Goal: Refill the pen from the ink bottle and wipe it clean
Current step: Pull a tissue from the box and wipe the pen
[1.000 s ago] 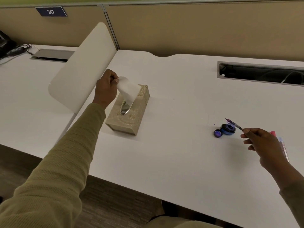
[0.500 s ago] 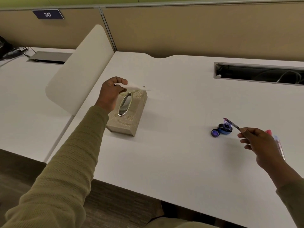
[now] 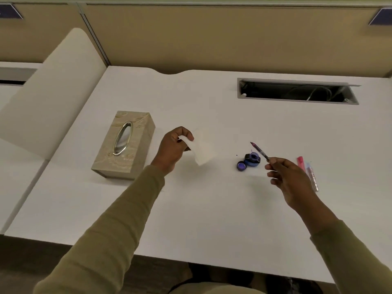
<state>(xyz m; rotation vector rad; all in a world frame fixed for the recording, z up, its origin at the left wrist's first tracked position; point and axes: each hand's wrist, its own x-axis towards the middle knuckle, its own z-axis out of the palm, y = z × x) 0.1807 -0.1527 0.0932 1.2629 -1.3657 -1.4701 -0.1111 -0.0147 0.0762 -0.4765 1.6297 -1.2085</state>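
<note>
My left hand holds a white tissue above the white desk, to the right of the beige tissue box. My right hand pinches a thin pen by its rear end, its tip pointing up and left above the open blue ink bottle. The bottle's cap lies beside it on the left. The tissue and the pen are apart.
A pink marker and a clear pen barrel lie right of my right hand. A cable tray opening is cut in the desk at the back right. A white divider panel stands at the left.
My left hand pulled the tissue free of the box and carried it right, toward the pen. My right hand kept the pen over the ink bottle.
</note>
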